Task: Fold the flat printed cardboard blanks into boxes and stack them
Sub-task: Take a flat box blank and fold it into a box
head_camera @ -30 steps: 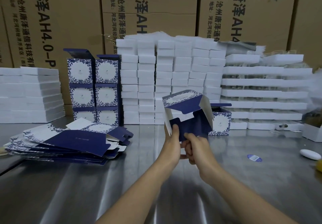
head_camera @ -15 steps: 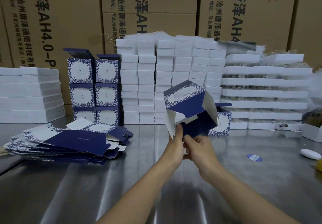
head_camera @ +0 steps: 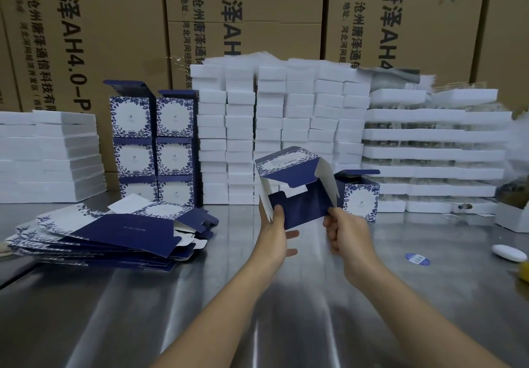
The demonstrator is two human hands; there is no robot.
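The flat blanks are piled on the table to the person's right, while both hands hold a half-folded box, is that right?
Not quite. The head view shows the flat blanks piled to the person's left. The left hand and right hand do hold the half-folded box.

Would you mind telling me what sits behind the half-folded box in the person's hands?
Behind the half-folded box, stacks of white foam blocks rise along the table's back, and a finished blue-patterned box stands to its right. The blocks' lowest rows directly behind it are covered.

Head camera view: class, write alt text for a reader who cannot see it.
Two hands, left and right, hold a half-folded blue printed box above a steel table. Flat blanks lie left; finished boxes are stacked behind.
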